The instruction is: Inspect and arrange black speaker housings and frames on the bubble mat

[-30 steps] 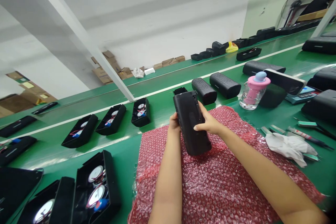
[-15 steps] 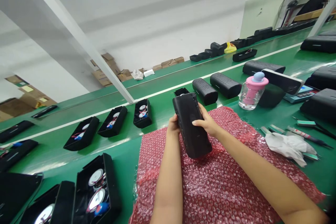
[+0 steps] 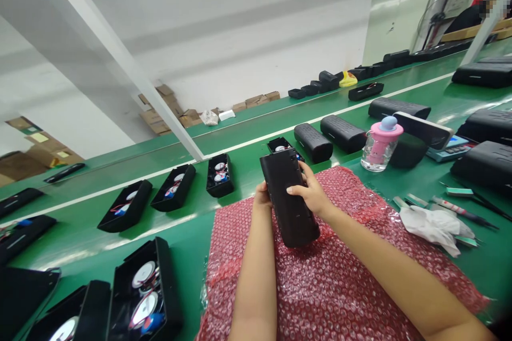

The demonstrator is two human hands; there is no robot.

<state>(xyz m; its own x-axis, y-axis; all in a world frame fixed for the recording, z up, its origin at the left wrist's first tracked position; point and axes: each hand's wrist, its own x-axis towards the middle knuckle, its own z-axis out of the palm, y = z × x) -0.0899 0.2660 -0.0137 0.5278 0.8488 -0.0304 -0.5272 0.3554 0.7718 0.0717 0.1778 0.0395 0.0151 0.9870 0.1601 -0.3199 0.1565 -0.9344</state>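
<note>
A black speaker housing is held tilted between both hands, above a sheet of red bubble wrap. My left hand grips its left side, with the fingertips hidden behind it. On the right side, my right hand is closed round the edge, its thumb lying on the broad smooth face. Just behind the housing, partly covered by it, an open black shell with a round white-backed speaker inside rests on the green bench.
Several open shells with speakers and wires, such as this shell, stand to the left. Closed black housings lie behind. To the right are a pink-lidded bottle, a phone, crumpled white tissue and tweezers.
The housing stays in both hands and sits slightly lower and further left in view. More of the open shell behind it shows. The camera view has shifted a little.
</note>
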